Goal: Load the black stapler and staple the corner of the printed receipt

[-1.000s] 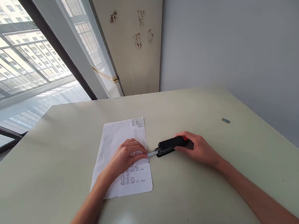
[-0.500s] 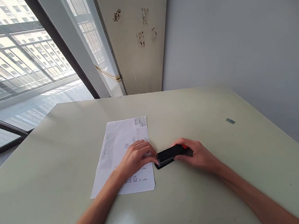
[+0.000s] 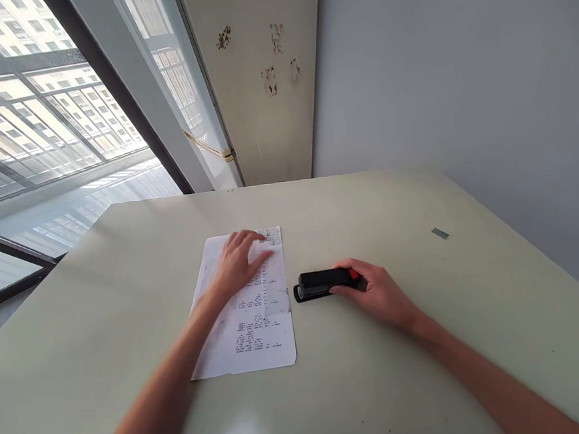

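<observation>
A black stapler (image 3: 324,281) with a red patch near its rear lies on the table, its front end pointing left, close to the paper's right edge. My right hand (image 3: 375,290) grips the stapler's rear end, thumb on the near side and fingers on the far side. The printed sheets of paper (image 3: 264,343) lie to the left, one stacked on another as far as the edges show. Over their upper part is my left hand (image 3: 237,261), fingers stretched and thumb apart, holding nothing. Whether it touches the paper I cannot tell.
The pale green table (image 3: 126,310) extends around the paper and stapler. A small grey strip (image 3: 440,233) lies on it at the right. Behind stand a stained beige panel (image 3: 262,125), a grey wall (image 3: 432,65) and, at left, a window (image 3: 36,116).
My left hand has left the stapler's front end and moved up and left over the paper, its fingers opening out. The stapler, still in my right hand, has shifted slightly away and turned straighter.
</observation>
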